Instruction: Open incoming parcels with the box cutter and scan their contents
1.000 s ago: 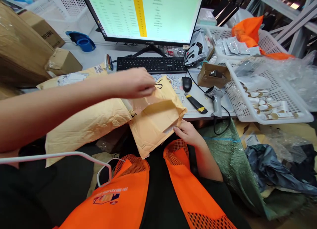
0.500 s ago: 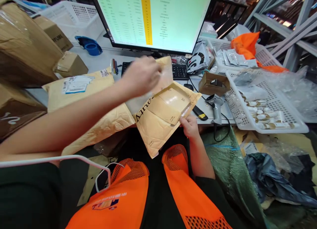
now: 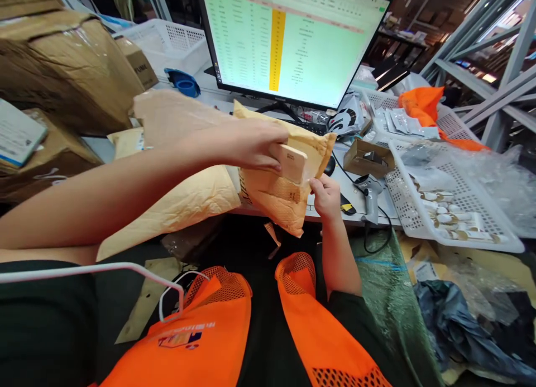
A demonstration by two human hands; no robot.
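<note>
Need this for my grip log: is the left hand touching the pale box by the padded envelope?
Touching. The head view shows the left hand gripping the left end of the pale box, with no gap between them.

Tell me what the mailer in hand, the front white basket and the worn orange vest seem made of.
Mailer: matte paper, judging by its creases; any lining is hard to tell.
Basket: probably smooth moulded plastic, given its regular perforations.
Vest: likely dull synthetic cloth, with open-holed mesh panels.
</note>
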